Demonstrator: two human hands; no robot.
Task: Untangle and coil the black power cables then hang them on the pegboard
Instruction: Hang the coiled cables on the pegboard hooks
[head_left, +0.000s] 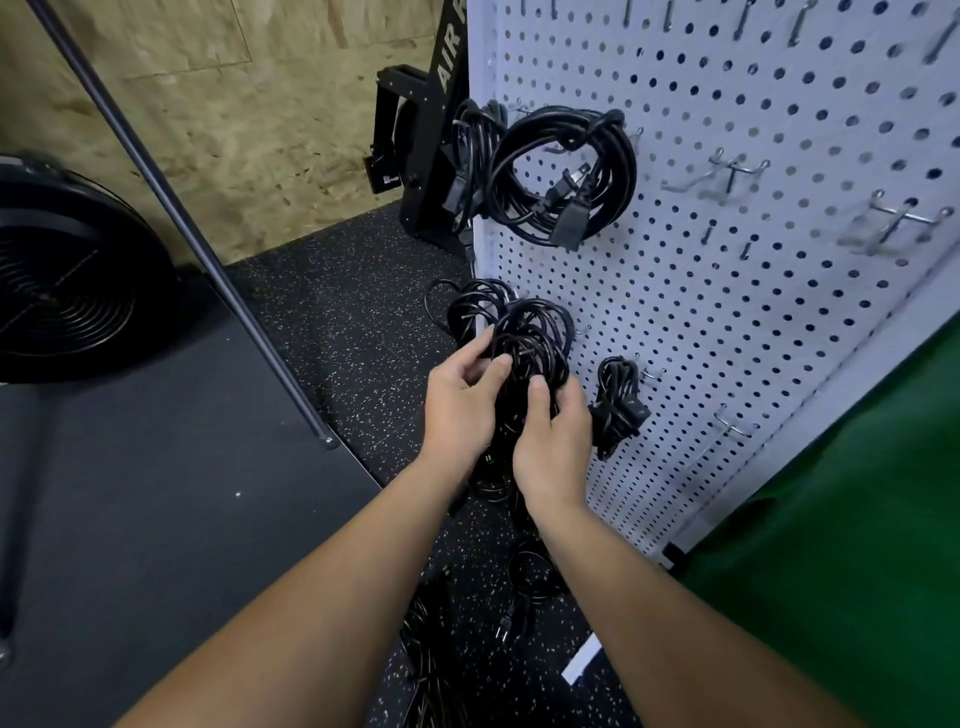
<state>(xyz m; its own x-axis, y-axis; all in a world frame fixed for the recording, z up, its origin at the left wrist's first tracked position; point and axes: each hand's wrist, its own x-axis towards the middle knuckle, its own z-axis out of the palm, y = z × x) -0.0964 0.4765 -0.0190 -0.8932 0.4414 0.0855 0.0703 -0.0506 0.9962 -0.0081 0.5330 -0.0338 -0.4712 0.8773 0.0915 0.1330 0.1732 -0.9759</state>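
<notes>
A coil of black power cable (530, 332) hangs in front of the white pegboard (753, 291), low on its left side. My left hand (460, 402) grips the coil from the left, fingers curled round its strands. My right hand (553, 436) holds the same coil from the right and below. A large coiled cable (566, 171) with plugs hangs on a hook higher up. A small bundle (618, 405) hangs to the right of my hands. Loose black cables (524, 577) lie on the floor below my forearms.
Several bare metal hooks (732, 169) stick out of the pegboard to the right. A black fan (67, 280) stands at the left on a dark mat, crossed by a slanted metal bar (208, 260). A black machine frame (441, 135) stands behind the board. Green fabric (857, 519) fills the lower right.
</notes>
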